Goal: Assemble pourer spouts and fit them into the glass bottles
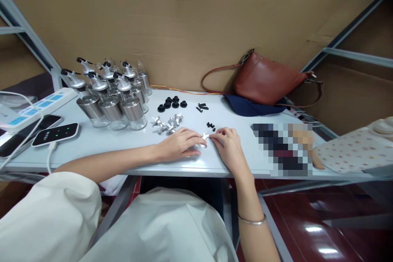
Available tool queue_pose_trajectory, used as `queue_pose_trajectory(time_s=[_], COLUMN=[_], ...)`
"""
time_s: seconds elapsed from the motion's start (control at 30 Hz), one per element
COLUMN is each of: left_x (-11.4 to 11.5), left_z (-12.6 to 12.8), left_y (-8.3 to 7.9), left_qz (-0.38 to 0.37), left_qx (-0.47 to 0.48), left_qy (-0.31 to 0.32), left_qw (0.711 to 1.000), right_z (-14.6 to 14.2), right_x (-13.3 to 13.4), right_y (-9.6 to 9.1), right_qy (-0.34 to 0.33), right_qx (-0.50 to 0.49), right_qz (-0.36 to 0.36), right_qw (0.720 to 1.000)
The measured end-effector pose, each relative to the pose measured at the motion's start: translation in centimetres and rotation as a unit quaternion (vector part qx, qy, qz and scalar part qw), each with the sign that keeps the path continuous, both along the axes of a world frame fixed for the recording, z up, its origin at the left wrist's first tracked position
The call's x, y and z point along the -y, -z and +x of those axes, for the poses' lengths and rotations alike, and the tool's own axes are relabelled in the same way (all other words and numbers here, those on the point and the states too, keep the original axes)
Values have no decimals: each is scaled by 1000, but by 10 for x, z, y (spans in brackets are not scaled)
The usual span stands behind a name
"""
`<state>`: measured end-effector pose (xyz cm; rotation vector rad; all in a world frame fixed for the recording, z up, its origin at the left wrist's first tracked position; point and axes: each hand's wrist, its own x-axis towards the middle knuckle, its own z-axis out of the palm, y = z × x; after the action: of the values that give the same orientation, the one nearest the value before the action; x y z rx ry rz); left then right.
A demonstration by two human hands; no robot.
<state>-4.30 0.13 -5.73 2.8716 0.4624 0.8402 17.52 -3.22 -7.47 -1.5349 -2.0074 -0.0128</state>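
A person's two bare hands are working together at a white tabletop [238, 123], close to the middle of its front edge. Both are grasping the same thing, a small silver spout [204, 135]: the left hand [181, 145] is closing its fingers and thumb around the near part, while the right hand [229, 147] is pinching the spout's right end — whether a tiny piece is also sitting between those fingertips, I cannot tell. A bangle [252, 222] is circling the right forearm.

Just behind the hands, small black bits [211, 125] are lying loose. Beyond the left hand, more silver tops [172, 124] are lying in a heap, with black caps [175, 105] clustering behind them and black strips [202, 107] lying to the right of these caps.

Glass bottles [133, 109] with steel bands are standing toward the back left, several wearing spouted tops. A white box [56, 135] and a power strip [39, 108] are lying by the left edge. Toward the back right corner, a brown bag [267, 77] is resting on a navy hat [251, 107] — a dotted cloth [353, 147] is lying at the right edge
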Motion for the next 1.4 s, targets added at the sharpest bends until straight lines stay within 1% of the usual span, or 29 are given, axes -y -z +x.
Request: queue_pose_trajectory(time_s=[0.13,0.4,0.53,0.63,0.7,0.73,0.8,0.87,1.0,1.1,1.17,1.23,1.4], left_x=[0,-2,-2,-2,-1,-1,-1,-1,-1,-1,-1,-1,-2], left_z=[0,0,0,0,0,0,0,1,1,1,0,0,0], left_y=[0,3,4,2,1,0,0,0,1,1,0,0,1], left_qz=[10,-4,-7,-16,-20,-20,-21,-20,-14,-8,1,10,19], left_qx=[7,-14,-35,-54,-60,-61,-62,-58,-18,22,42,52,42], left_qy=[4,18,21,21,21,20,17,17,21,9,5,9,12], left_qw=[1000,1000,999,998,998,998,998,998,1000,1000,999,999,999], right_z=[1,0,0,1,2,3,3,2,-14,-33,-42,-47,-43], right_x=[-1,2,4,5,5,5,5,7,10,12,12,13,14], right_y=[1,-3,-6,-8,-8,-8,-8,-9,-14,-17,-17,-17,-15], right_qy=[-24,-20,-36,-49,-61,-68,-79,-89,-89,-51,-23,-5,-16], right_qx=[-77,-110,-155,-204,-252,-286,-364,-424,-493,-550,-568,-576,-603], right_qz=[-9,-12,-24,-40,-64,-80,-108,-116,-90,-34,4,17,-25], right_qw=[997,994,987,977,964,952,922,894,861,833,823,817,797])
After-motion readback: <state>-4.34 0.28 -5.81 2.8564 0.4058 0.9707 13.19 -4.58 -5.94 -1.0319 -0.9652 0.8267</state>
